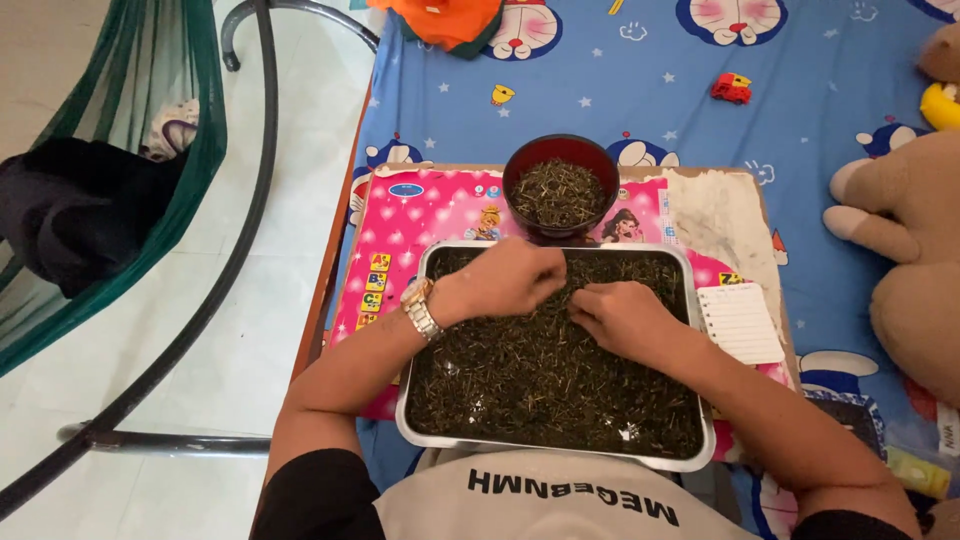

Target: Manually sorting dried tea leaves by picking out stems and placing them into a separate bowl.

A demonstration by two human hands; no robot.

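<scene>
head view looks straight down on a metal tray (700,380) that lies on a pink picture board (420,215) near the front edge of a blue cartoon-printed sheet (640,80). i see the tray filled edge to edge with dark dried leaves and stems (540,390), a loose layer that hides its floor.

my left hand (500,283) is over the far left part of the tray, a metal watch (418,306) on its wrist, its fingers curled down into the leaves near the tray's far rim. my right hand (622,316) lies just beside it, toward the tray's middle, knuckles up and fingertips pressed into the same patch. the two hands nearly touch. both are bent in a narrow pinch, but the fingertips are buried or turned away, so i cannot tell whether either one holds a bit of leaf.

a dark red bowl (518,170) stands just beyond the tray's far edge, touching or almost touching it, and holds a mound of the same dried stuff. a small white lined notepad (740,322) lies by the tray's right edge, on the board. a little red toy car (731,88) sits well apart on the sheet toward its far right. a tan plush toy (910,230) lies along the sheet's right edge. off the left edge of the sheet, a green hammock (190,150) on a dark tube frame stands on the pale tiled floor.
</scene>
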